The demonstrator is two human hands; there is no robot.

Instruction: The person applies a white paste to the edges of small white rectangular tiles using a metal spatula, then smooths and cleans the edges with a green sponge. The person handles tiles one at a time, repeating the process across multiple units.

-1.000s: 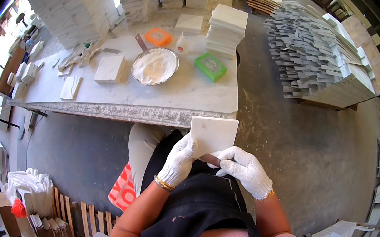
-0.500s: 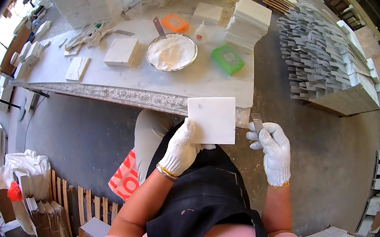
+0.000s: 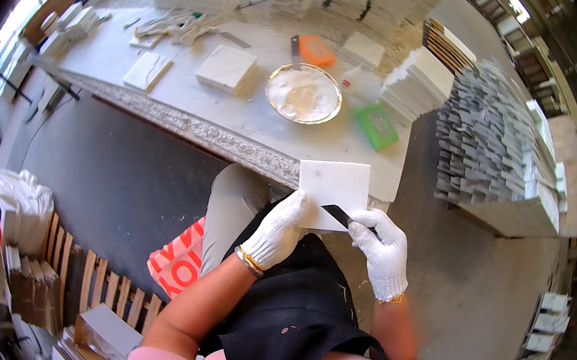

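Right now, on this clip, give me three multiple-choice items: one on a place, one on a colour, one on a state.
1. Where is the white tile?
A. lying on the table
B. held up in front of the person
C. on the floor

2. What colour is the sponge by the bowl?
A. green
B. blue
C. black

3. What is the right hand doing?
A. resting empty on the apron
B. holding a dark blade against the tile
C. reaching into the bowl

Answers:
1 B, the left hand grips the tile at its lower edge, over the lap and near the table edge.
2 A, the sponge is bright green, right of the bowl.
3 B, the gloved fingers pinch a dark blade that lies on the tile's lower right corner.
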